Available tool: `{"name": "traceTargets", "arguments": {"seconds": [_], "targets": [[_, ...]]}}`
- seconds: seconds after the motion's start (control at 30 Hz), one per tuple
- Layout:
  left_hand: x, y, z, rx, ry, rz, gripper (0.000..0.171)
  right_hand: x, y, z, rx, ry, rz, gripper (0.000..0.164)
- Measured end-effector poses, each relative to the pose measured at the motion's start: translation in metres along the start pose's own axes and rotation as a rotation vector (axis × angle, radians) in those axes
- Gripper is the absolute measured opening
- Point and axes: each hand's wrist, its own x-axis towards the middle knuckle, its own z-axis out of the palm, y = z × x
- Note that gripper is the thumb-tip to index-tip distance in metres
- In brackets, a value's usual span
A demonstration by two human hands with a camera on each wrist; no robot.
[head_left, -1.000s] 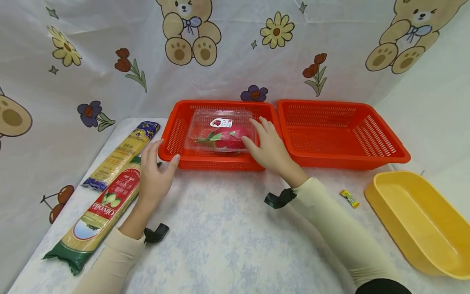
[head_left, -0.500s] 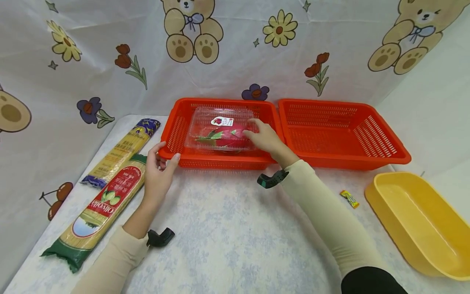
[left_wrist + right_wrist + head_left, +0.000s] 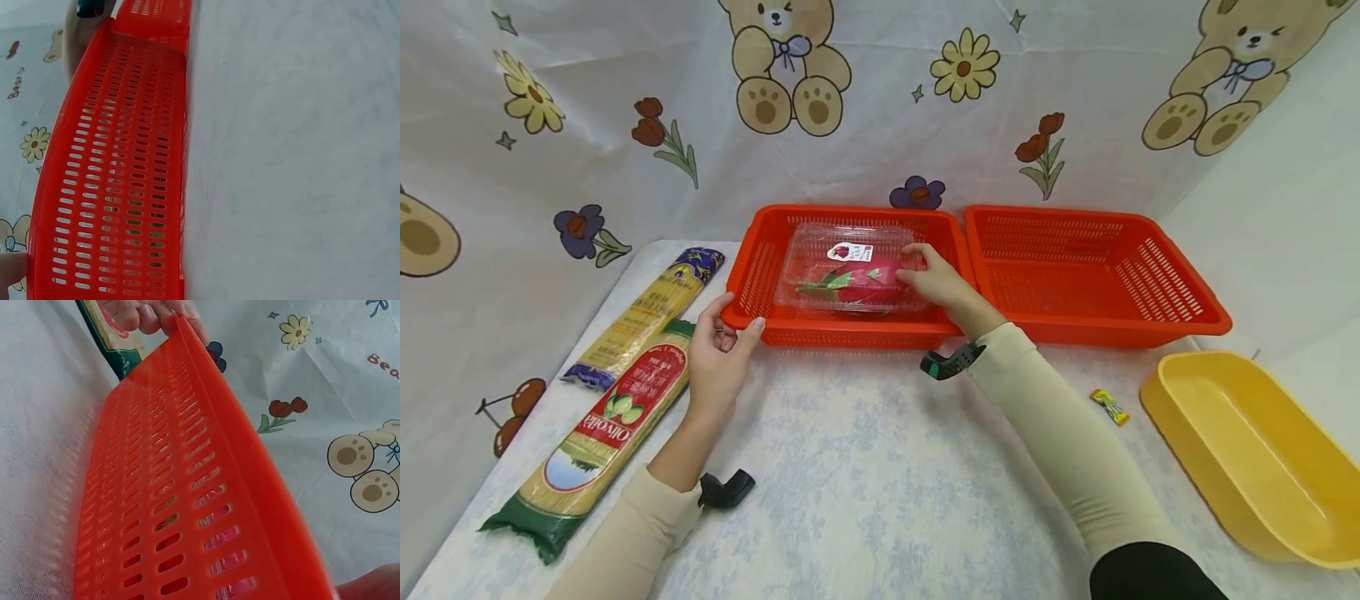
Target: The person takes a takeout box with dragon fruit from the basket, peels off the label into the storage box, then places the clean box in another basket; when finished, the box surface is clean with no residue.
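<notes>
Dragon fruit [image 3: 861,289], pink with green scales, lies inside a clear plastic box [image 3: 850,268] whose lid bears a white label [image 3: 850,252]. That box sits in the left red basket [image 3: 850,335], on the far side of the table [image 3: 850,467]. The left hand [image 3: 722,350] grips the basket's rim at its near left corner, thumb along the near side and fingers curled round the left; the right wrist view also shows its fingertips at that corner. The right hand [image 3: 940,285] reaches over the basket's right side, thumb and forefinger bent and slightly parted on the right end of the box. I cannot tell whether it has firm hold of the box, since its other fingers are hidden.

Through the slots of the basket's near wall, both wrist views show bits of green, and the right one pink as well. Just to the right stands the right red basket [image 3: 1090,330]. Near the table's right side are a yellow basin [image 3: 1180,417] and, just left of it, a small yellow packet [image 3: 1109,407]. On the left lie two long bags of pasta, slanting side by side: a blue-ended bag [image 3: 643,321] farther off and a green-ended bag [image 3: 602,442] nearer. Behind everything hangs a white cloth [image 3: 865,158] printed with bears and flowers.
</notes>
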Motion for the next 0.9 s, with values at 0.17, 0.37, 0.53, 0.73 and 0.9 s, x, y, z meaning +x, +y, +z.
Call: {"name": "traceTargets", "arguments": {"seconds": [0.17, 0.37, 0.53, 0.73, 0.9], "targets": [[-0.002, 0.001, 0.000, -0.054, -0.012, -0.021, 0.063, -0.001, 0.001, 0.000, 0.016, 0.001, -0.007, 0.046], [-0.001, 0.002, 0.000, -0.069, -0.022, -0.024, 0.064, -0.001, 0.001, -0.002, 0.074, -0.011, -0.022, 0.045], [-0.001, 0.002, 0.000, -0.087, -0.023, -0.018, 0.063, -0.004, 0.000, -0.003, 0.134, 0.005, -0.065, 0.042], [0.000, 0.002, 0.000, -0.076, -0.020, -0.017, 0.063, -0.009, 0.000, -0.001, 0.196, 0.081, -0.131, 0.036], [-0.002, 0.003, 0.001, -0.038, -0.017, -0.033, 0.064, -0.019, -0.002, 0.001, 0.219, 0.134, -0.158, 0.037]]}}
